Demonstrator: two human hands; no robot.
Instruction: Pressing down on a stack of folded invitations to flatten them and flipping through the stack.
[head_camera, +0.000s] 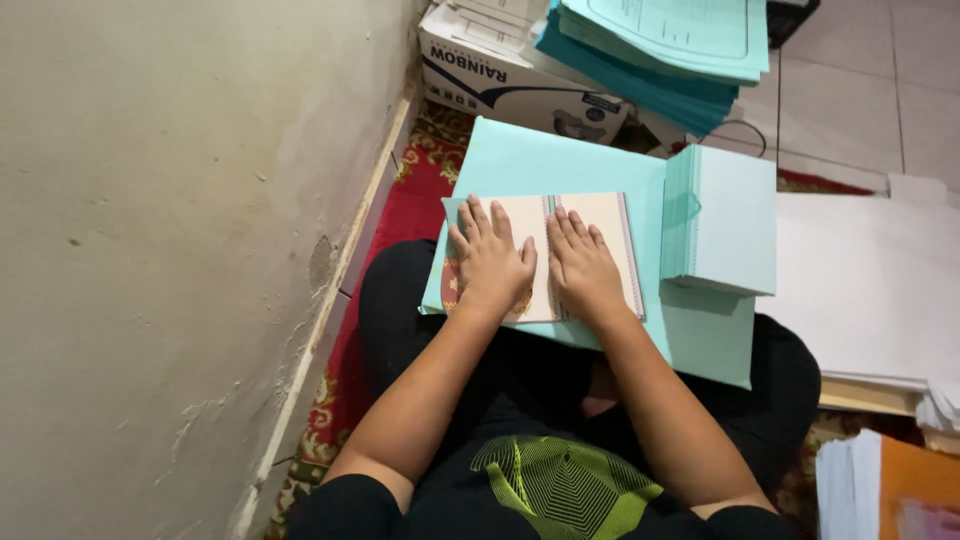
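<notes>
The person sits cross-legged on the floor, and the landmark for everything here is the large pale-teal sheet spread across the lap, which serves as a work surface in place of a desk.

Nearest on that sheet lies a cream booklet, its patterned edges and centre strip showing between the hands. The left hand lies flat on the booklet's left half, the right hand flat on its right half, thumbs almost meeting over the middle strip. The fingers of both hands are stretched out and slightly spread, gripping nothing; the palms seem to bear down, probably to keep the booklet flat and stop it sliding on the sloping lap.

At the sheet's right edge, resting partly on it, sits a neat stack of teal papers, close enough to be within reach of the right hand.

Beyond the sheet's far edge stands a white cardboard box against the wall, with a taller pile of teal sheets leaning across its top. Under the sheet and to its left a red patterned rug shows. To the right of the sheet lie white boards on the tiled floor, and lower right of it an orange folder beside more white paper.
</notes>
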